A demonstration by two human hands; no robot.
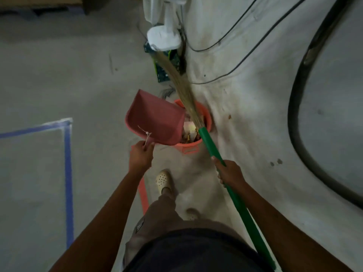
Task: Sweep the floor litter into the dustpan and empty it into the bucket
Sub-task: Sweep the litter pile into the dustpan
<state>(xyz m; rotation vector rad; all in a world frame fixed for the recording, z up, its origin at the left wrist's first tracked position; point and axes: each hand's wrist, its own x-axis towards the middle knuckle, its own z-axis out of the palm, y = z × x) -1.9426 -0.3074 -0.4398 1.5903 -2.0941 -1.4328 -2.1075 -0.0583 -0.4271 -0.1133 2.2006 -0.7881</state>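
Holding dustpan (157,118) over bucket (207,119) | broom (212,146) across rim | fan base (164,38), hose (294,118) nearby

I count | dustpan (155,118): 1 | bucket (208,119): 1 | broom (211,145): 1 | hands: 2, left hand (140,156) and right hand (230,173) | cream shoes (163,180): 2, one blurred | thin black cables (219,43): 2 | thick black hose (294,114): 1 | white fan base (164,37): 1 | green board (167,65): 1

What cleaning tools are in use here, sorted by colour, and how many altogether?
Pink: 1, the dustpan
Orange: 1, the bucket
Green-handled: 1, the broom
Total: 3
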